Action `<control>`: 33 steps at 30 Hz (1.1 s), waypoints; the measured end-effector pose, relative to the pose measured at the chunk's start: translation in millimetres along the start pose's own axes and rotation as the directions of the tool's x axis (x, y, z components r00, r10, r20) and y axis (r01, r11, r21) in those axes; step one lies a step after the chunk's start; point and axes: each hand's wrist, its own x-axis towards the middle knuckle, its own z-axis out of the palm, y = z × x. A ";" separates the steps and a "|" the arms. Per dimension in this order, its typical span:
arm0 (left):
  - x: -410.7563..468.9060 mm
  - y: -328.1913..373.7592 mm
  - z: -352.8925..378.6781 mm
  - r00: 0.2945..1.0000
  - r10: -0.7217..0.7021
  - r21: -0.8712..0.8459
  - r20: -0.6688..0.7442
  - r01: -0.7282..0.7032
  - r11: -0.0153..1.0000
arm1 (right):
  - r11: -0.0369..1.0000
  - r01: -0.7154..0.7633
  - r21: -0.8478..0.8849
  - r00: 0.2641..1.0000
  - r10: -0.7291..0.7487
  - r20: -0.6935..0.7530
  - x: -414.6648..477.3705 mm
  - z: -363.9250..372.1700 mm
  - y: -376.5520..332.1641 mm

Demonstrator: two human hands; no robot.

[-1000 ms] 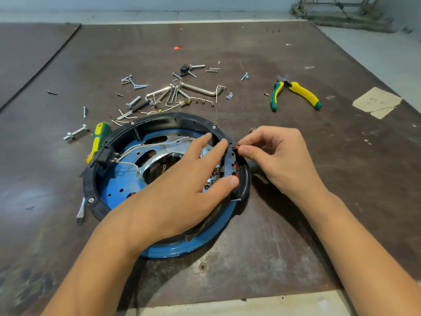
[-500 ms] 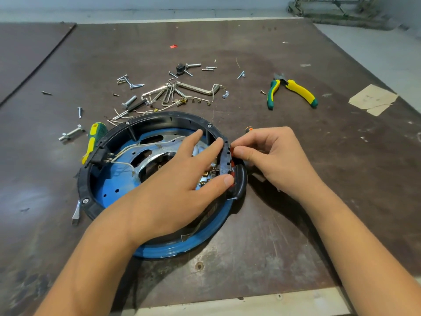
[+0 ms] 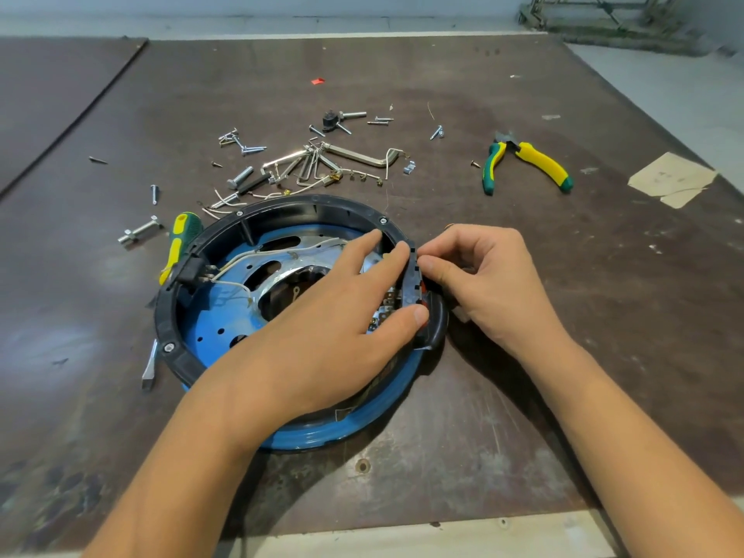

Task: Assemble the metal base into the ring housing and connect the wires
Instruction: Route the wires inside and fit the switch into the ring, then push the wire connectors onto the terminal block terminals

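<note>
Black ring [image 3: 282, 207] lay on the table [image 3: 543, 396], with the base [image 3: 209, 328] seated inside it and white wires [image 3: 237, 263] running across. Left hand [image 3: 322, 344] spread over the base, fingers straight, tips and thumb pressing the ring's right rim. Right hand [image 3: 487, 283], just outside that rim, pinched it with curled fingers.

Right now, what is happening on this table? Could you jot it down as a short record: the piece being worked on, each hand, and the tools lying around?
Workpiece: black ring housing set over a silver-and-blue metal base
Wires: white wires run from the ring's left side across the base
Left hand: fingers straight, laid over the base, tips on the ring's right edge
Right hand: fingers curled, pinching at the ring's outer right edge
Tools: pliers far right; screwdriver beside the ring's left; hex keys and screws behind
</note>
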 end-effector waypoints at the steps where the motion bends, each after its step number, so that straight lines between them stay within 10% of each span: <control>1: -0.5 -0.2 0.7 1.000 0.006 0.002 -0.011 -0.006 1.000 | 1.000 0.001 -0.005 1.000 -0.001 0.014 0.1 -1.6 -0.9; 9: -3.4 7.5 -6.9 0.968 0.066 -0.084 -0.244 -0.089 0.992 | 0.953 0.255 -0.162 0.967 -0.248 0.061 -5.8 -8.9 -18.6; 12: -3.9 6.9 -12.7 0.933 0.094 0.202 -0.346 -0.024 0.979 | 0.871 0.388 -0.300 0.921 -0.360 0.147 -13.9 -4.6 -25.6; 17: -3.9 -6.0 -19.7 0.969 -0.046 0.527 -0.242 0.171 0.832 | 0.834 0.381 -0.399 0.925 -0.346 0.159 -34.6 13.5 -32.6; 33: -9.4 -11.6 -10.2 0.964 -0.153 0.589 -0.217 0.254 0.767 | 0.896 0.343 -0.281 0.939 -0.324 0.116 -37.8 6.8 -22.6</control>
